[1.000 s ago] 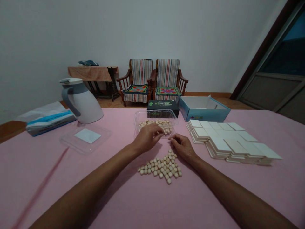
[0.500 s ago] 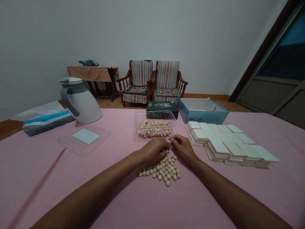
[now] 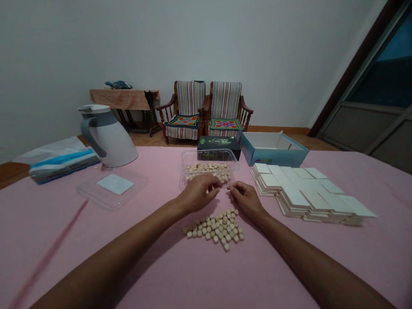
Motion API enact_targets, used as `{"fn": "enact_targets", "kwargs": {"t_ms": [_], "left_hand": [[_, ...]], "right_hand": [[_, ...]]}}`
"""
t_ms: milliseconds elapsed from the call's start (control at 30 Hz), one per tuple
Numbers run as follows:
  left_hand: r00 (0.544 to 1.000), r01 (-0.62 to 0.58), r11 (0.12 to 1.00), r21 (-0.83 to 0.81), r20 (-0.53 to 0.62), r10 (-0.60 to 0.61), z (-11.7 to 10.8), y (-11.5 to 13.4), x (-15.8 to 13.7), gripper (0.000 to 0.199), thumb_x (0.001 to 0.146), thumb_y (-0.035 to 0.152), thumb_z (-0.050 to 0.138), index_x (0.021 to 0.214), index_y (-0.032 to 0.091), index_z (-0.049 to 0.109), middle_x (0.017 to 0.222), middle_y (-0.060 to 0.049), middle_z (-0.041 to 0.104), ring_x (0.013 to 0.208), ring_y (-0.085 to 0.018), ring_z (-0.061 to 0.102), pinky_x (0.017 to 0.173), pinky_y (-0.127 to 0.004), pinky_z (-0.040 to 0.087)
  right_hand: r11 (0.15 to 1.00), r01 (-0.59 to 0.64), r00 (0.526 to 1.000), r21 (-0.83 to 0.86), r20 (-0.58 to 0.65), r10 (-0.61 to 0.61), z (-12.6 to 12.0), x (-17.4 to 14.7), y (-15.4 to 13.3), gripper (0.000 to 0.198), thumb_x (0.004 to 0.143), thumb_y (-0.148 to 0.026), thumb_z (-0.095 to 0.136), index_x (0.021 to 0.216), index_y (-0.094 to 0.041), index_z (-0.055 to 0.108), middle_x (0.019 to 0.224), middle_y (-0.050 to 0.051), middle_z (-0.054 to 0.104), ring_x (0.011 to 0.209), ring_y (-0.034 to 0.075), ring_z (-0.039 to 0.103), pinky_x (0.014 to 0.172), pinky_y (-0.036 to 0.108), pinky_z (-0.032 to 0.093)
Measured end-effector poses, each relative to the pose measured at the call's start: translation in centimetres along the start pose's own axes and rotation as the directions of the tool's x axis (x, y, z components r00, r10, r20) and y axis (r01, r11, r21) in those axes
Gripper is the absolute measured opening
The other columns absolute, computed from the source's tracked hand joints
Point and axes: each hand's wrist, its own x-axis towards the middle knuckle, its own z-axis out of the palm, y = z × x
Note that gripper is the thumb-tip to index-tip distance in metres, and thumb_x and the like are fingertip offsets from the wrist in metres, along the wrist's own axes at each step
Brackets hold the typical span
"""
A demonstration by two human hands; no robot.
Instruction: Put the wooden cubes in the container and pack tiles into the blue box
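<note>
Loose wooden cubes [image 3: 222,229] lie on pink-clothed table [image 3: 206,279], mid-width, btwn the forearms, well in from table's far edge. Patch = rough wedge: long axis approx L-R, thin tip twd table's L edge, one corner twd the person; indiv. cubes turned various ways.

Clear tub [image 3: 183,161] nr far edge, open side up, long axis L-R, approx parallel to that edge; more cubes [image 3: 207,167] inside.

L hand [image 3: 200,192] at tub's near rim, hiding part of it; fingers curled, thumb + index tips close tog. & pointing R. Can't tell if a cube is btwn them. R hand [image 3: 245,198] just R of it, beyond the patch's far R corner; thumb + index tips nearly meeting, pointing L, other fingers bent under. Can't tell if anything's pinched.

R side of table: stacked pale tiles [image 3: 309,193], blue box [image 3: 277,155] behind, nr far edge. Black box [image 3: 219,143] directly behind tub. L side: clear lid [image 3: 137,182] flat, pitcher [image 3: 116,143] upright.
</note>
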Motion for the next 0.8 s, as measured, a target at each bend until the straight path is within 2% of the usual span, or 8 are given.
{"fn": "enact_targets", "kwargs": {"t_ms": [67,133,267,333,433,500,600,800], "left_hand": [[0.991,0.015,1.000,-0.023,0.133,-0.012,0.6,0.3,-1.2,0.015,0.075,0.008,0.057,0.083,0.016,0.067,0.074,-0.001,0.064,0.064,-0.012,0.057,0.059,-0.021,0.043],[0.986,0.061,0.998,-0.017,0.155,-0.058,0.9,0.3,-2.5,0.017,0.073,0.007,0.057,0.084,0.016,0.067,0.075,-0.001,0.064,0.063,-0.012,0.057,0.059,-0.021,0.042],[0.982,0.181,0.983,0.013,0.052,-0.181,1.2,-0.6,-4.8,0.012,0.076,0.012,0.056,0.084,0.016,0.065,0.076,-0.003,0.063,0.064,-0.012,0.056,0.059,-0.022,0.042],[0.973,0.232,0.973,0.008,-0.012,-0.232,1.4,-1.2,-5.8,0.011,0.078,0.014,0.054,0.084,0.016,0.064,0.076,-0.002,0.063,0.065,-0.013,0.055,0.060,-0.023,0.043],[0.959,0.262,0.965,-0.018,-0.104,-0.262,1.7,-2.0,-6.8,0.010,0.080,0.015,0.052,0.082,0.017,0.062,0.075,-0.002,0.062,0.067,-0.013,0.056,0.062,-0.024,0.043],[0.946,0.274,0.961,-0.035,-0.170,-0.276,1.8,-2.5,-7.0,0.009,0.080,0.016,0.052,0.080,0.017,0.061,0.074,-0.002,0.061,0.067,-0.013,0.056,0.062,-0.025,0.044],[0.926,0.295,0.954,-0.059,-0.231,-0.300,1.9,-3.3,-6.9,0.009,0.079,0.018,0.052,0.079,0.018,0.061,0.073,-0.001,0.062,0.066,-0.013,0.056,0.061,-0.024,0.044],[0.898,0.324,0.942,-0.092,-0.283,-0.336,2.0,-4.0,-6.9,0.010,0.080,0.018,0.051,0.082,0.017,0.062,0.076,-0.001,0.063,0.068,-0.013,0.057,0.063,-0.025,0.045]], "right_hand": [[1.000,0.003,1.000,-0.006,0.006,-0.003,0.1,-0.1,0.0,0.016,0.076,-0.032,0.058,0.074,-0.016,0.059,0.056,-0.002,0.055,0.052,0.011,0.051,0.050,0.022,0.039],[1.000,-0.007,0.999,-0.017,0.037,0.007,0.2,-0.2,-0.2,0.013,0.075,-0.029,0.057,0.074,-0.017,0.059,0.055,-0.003,0.054,0.050,0.010,0.048,0.048,0.022,0.037],[0.997,-0.033,0.989,-0.072,0.139,0.042,-0.5,-0.1,-1.2,0.010,0.073,-0.025,0.055,0.075,-0.016,0.060,0.057,-0.002,0.055,0.048,0.010,0.048,0.045,0.021,0.034],[0.978,-0.019,0.970,-0.209,0.231,0.069,-1.4,0.0,-2.1,0.008,0.070,-0.021,0.055,0.073,-0.017,0.061,0.057,-0.001,0.058,0.049,0.011,0.050,0.045,0.021,0.035],[0.867,0.081,0.908,-0.492,0.395,0.139,-2.9,-0.1,-3.8,0.012,0.063,-0.013,0.058,0.073,-0.017,0.063,0.059,0.000,0.061,0.053,0.012,0.052,0.048,0.021,0.035],[0.792,0.158,0.874,-0.590,0.457,0.166,-3.4,-0.5,-4.7,0.019,0.060,-0.011,0.060,0.077,-0.018,0.064,0.065,0.000,0.062,0.057,0.012,0.052,0.051,0.021,0.036],[0.722,0.231,0.850,-0.652,0.497,0.177,-3.2,-1.1,-5.2,0.021,0.061,-0.010,0.059,0.081,-0.018,0.062,0.073,0.002,0.063,0.062,0.012,0.052,0.053,0.022,0.036],[0.663,0.262,0.867,-0.701,0.473,0.156,-2.6,-1.2,-5.2,0.022,0.060,-0.002,0.049,0.068,-0.017,0.063,0.065,0.001,0.061,0.058,0.012,0.050,0.053,0.022,0.033]]}}
